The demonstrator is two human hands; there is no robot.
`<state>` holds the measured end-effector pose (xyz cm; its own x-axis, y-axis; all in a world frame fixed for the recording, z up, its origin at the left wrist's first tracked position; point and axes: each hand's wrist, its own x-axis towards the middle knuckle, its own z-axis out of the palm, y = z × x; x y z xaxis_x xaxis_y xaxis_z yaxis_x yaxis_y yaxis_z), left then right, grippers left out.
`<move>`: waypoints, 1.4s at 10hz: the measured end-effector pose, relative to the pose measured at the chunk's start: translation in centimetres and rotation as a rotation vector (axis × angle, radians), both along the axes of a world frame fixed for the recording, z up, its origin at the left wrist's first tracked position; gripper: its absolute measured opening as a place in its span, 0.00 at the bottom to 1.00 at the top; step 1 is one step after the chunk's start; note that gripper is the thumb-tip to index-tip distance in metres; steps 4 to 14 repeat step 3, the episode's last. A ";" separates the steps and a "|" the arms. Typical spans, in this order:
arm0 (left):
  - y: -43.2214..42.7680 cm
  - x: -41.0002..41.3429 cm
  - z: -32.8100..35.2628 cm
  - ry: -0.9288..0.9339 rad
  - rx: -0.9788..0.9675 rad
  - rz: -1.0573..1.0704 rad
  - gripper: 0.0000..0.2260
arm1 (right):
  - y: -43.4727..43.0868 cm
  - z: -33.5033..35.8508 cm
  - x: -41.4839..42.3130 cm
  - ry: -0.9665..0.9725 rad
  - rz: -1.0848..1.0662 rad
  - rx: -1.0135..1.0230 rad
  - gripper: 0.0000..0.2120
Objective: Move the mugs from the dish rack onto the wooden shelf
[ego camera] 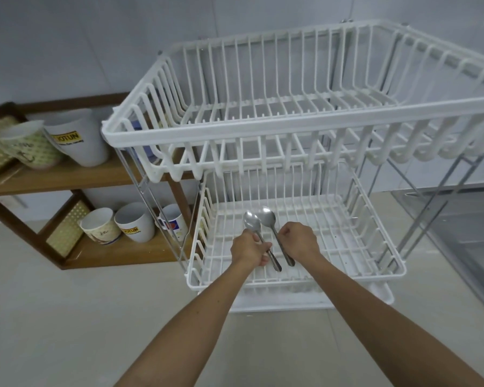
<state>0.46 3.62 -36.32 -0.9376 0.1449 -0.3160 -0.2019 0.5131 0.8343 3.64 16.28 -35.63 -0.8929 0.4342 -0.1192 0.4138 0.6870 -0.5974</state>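
I have each hand clenched on a spoon in the lower tier of the dish rack [291, 277]: left hand [249, 251] grasping the left spoon [256, 230], right hand [299, 241] the right spoon [271, 224], handles running toward 5 o'clock. No mugs show in the rack; the mugs [134, 222] stand on the wooden shelf [118, 251] at 9 o'clock, nearer my left hand

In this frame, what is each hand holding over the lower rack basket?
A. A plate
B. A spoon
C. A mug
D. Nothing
B: the left hand and the right hand each grip the handle of a metal spoon above the lower basket; the mugs sit on the wooden shelf.
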 end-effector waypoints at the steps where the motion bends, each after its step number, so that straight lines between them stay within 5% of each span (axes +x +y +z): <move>1: -0.2 0.0 0.2 0.000 -0.009 0.000 0.11 | -0.1 0.1 0.2 -0.014 -0.003 -0.022 0.10; 14: -1.4 0.6 2.0 0.038 0.013 -0.024 0.07 | -0.6 2.2 1.0 -0.014 -0.021 0.002 0.12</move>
